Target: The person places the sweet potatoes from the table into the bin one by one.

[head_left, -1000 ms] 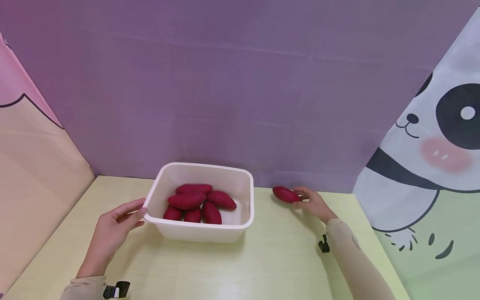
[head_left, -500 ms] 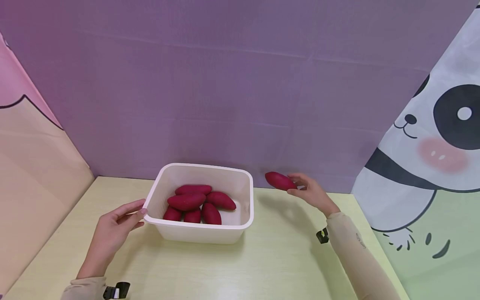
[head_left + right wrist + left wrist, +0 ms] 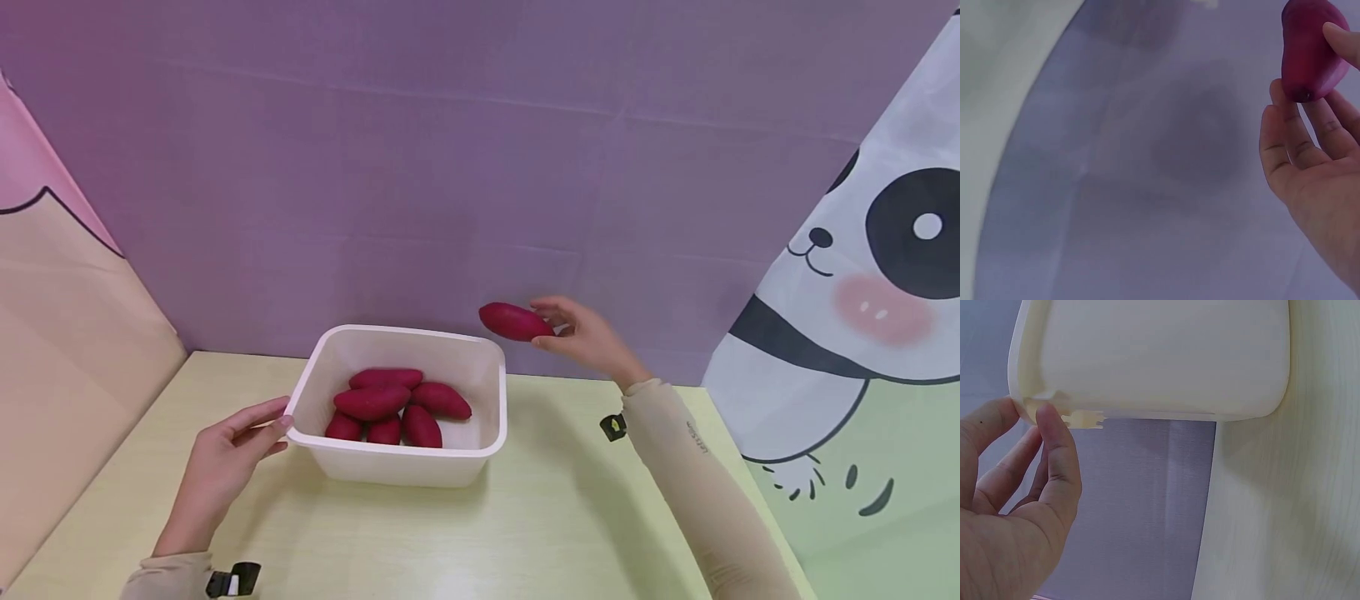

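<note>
A white plastic tub (image 3: 405, 467) stands on the table, with several red-purple sweet potatoes (image 3: 373, 402) lying inside it. At its left side my left hand (image 3: 225, 467) pinches the rim between thumb and fingers; the left wrist view shows the thumb of that left hand (image 3: 1022, 512) against the tub's wall (image 3: 1160, 362). My right hand (image 3: 588, 337) holds one sweet potato (image 3: 513, 321) by its right end, in the air just beyond the tub's right back corner. In the right wrist view this sweet potato (image 3: 1311, 53) sits between the thumb and fingers of my right hand (image 3: 1322, 162).
The pale wooden table (image 3: 525, 533) ends at a purple cloth backdrop (image 3: 480, 183). A panda-printed cloth (image 3: 885, 275) hangs at the right, and a peach and pink one (image 3: 67, 350) at the left. Black straps (image 3: 613, 427) show at both wrists.
My right hand has lifted the sweet potato off the table and carried it up and left toward the tub. The left hand and the tub have stayed in place.
</note>
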Demonstrator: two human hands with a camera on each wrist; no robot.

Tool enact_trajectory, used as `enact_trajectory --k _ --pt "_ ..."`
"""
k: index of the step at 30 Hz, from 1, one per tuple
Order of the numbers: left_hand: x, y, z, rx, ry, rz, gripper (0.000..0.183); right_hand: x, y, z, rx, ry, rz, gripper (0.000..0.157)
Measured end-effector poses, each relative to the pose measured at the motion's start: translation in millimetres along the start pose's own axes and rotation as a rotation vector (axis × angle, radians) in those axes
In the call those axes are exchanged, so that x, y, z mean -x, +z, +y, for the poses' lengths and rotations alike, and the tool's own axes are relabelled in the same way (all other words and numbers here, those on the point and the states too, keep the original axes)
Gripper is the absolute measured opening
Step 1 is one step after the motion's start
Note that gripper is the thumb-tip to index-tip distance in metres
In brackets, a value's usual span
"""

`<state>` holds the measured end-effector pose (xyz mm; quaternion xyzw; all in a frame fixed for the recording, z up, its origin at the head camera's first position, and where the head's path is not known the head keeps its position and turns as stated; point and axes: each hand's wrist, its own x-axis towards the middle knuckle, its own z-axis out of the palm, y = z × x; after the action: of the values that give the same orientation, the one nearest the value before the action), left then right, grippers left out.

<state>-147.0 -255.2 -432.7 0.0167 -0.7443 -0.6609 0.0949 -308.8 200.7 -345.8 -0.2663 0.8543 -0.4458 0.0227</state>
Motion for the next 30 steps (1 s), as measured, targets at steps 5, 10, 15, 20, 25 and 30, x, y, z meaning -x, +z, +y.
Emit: enact_trajectory --k 5,10,15,20,25,30 --pt "1.0 0.3 0.8 0.002 -0.003 0.003 0.044 -20.4 14.5 -22.6 0.021 -0.051 -0.057 0.055" --pt "1.9 -0.9 0.5 0.002 0.004 0.002 0.045 -39.8 35.3 -42.7 0.007 -0.124 -0.116 0.054" --pt "2.9 0.8 0.2 0.024 0.013 0.003 0.043 -57.4 59.0 -64.0 0.008 -0.170 -0.190 0.052" --pt "2.1 4.8 0.6 0.013 0.009 0.001 0.043 -69.5 84.2 -76.3 0.022 -0.173 -0.255 0.050" --pt "1.4 6.3 0.4 -0.012 -0.007 -0.002 0.045 -77.6 110.1 -77.1 0.019 -0.126 -0.295 0.050" --pt "1.5 7.2 0.2 -0.006 -0.003 0.002 0.045 -84.6 133.7 -76.1 0.052 -0.068 -0.320 0.050"
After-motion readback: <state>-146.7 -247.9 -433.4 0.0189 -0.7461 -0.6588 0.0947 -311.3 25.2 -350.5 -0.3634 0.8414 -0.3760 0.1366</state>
